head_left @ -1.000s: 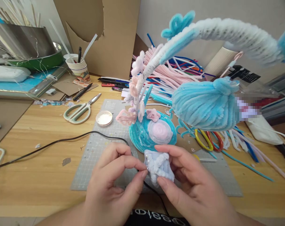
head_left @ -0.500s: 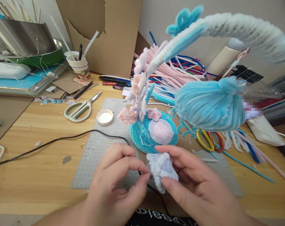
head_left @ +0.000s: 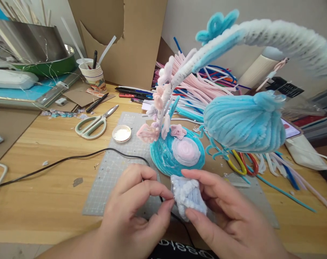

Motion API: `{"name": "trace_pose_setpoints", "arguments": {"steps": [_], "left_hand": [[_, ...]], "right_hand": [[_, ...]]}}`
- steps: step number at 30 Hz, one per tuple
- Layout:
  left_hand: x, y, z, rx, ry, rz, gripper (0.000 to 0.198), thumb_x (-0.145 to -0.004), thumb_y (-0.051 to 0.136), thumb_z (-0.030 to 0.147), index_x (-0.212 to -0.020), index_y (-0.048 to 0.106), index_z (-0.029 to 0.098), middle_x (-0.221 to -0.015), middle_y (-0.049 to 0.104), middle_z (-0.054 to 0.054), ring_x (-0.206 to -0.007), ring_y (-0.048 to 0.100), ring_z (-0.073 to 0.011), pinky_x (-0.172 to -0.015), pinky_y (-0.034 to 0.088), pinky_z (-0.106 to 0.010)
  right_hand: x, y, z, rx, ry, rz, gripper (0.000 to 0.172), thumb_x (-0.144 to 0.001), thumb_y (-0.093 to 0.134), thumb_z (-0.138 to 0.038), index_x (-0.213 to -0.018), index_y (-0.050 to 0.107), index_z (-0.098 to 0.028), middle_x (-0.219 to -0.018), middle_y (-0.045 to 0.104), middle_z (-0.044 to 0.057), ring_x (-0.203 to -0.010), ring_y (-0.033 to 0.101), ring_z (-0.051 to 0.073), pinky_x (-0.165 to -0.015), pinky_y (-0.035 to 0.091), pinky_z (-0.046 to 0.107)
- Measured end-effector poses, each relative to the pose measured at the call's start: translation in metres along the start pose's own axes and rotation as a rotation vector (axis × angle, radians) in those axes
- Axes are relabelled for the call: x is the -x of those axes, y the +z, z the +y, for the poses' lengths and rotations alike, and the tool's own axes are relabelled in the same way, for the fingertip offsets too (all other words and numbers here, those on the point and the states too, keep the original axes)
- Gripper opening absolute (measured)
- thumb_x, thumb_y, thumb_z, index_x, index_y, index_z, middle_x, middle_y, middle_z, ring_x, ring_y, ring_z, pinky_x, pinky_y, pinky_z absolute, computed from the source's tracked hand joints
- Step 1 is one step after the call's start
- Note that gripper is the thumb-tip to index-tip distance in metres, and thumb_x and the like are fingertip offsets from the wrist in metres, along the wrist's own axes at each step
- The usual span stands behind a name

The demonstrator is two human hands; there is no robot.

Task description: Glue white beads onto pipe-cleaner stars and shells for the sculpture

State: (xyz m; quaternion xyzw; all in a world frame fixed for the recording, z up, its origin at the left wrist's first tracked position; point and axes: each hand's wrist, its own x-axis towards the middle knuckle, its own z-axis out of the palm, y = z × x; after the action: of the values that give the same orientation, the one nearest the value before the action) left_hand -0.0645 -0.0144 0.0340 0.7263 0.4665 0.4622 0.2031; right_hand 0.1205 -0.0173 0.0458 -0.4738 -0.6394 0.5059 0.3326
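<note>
My right hand (head_left: pixel 225 216) grips a small pale lilac pipe-cleaner shell (head_left: pixel 189 196) between thumb and fingers, low over the grey cutting mat (head_left: pixel 109 180). My left hand (head_left: pixel 133 216) pinches thumb and forefinger together at the shell's left edge, on something too small to name. Just beyond stands a pipe-cleaner sculpture: a round turquoise base (head_left: pixel 177 153) with a pink swirl, pink flowers on a white stem, and a big fluffy blue dome (head_left: pixel 244 124) hanging from a white arch (head_left: pixel 274 37).
A black cable (head_left: pixel 71 160) crosses the wooden table and runs under my hands. Green-handled scissors (head_left: pixel 92 126) and a small white dish (head_left: pixel 121 133) lie to the left. Loose pipe cleaners (head_left: pixel 196 86), pens, a paper cup (head_left: pixel 92 73) and cardboard fill the back.
Both hands and the shell have shifted slightly right and down in the picture; the left pinch stays at the shell's edge. The view has drifted a little.
</note>
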Motion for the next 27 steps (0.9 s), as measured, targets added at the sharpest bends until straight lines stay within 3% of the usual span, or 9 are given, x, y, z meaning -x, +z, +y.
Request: {"name": "trace_pose_setpoints", "arguments": {"steps": [9,18,27], "left_hand": [[-0.0006,-0.002,0.0015,-0.01,0.056,-0.026,0.015,-0.072,0.062,0.002,-0.075,0.064,0.017,-0.078,0.052,0.001,-0.071,0.054,-0.0083,-0.063,0.046,-0.018],[-0.001,-0.0031,0.0033,0.007,0.015,-0.004,0.013,-0.073,0.062,0.004,-0.075,0.065,0.017,-0.078,0.053,0.0,-0.073,0.054,-0.0091,-0.064,0.047,-0.019],[-0.002,-0.0014,0.0031,0.006,-0.018,-0.014,0.016,-0.072,0.059,0.003,-0.075,0.062,0.018,-0.08,0.053,0.0,-0.074,0.055,-0.0103,-0.064,0.047,-0.021]], "right_hand": [[-0.0044,-0.0039,-0.0061,-0.185,0.183,-0.041,0.043,-0.081,0.065,-0.014,-0.11,0.061,-0.044,-0.087,0.073,-0.006,-0.075,0.067,0.012,-0.063,0.054,0.019],[-0.003,-0.0015,-0.0039,-0.098,0.048,-0.016,0.048,-0.081,0.064,-0.015,-0.114,0.056,-0.048,-0.084,0.067,-0.007,-0.071,0.064,0.012,-0.059,0.054,0.018],[0.0001,-0.002,-0.0039,-0.017,0.006,-0.018,0.051,-0.081,0.063,-0.014,-0.117,0.053,-0.048,-0.083,0.066,-0.007,-0.073,0.066,0.013,-0.062,0.056,0.018]]}}
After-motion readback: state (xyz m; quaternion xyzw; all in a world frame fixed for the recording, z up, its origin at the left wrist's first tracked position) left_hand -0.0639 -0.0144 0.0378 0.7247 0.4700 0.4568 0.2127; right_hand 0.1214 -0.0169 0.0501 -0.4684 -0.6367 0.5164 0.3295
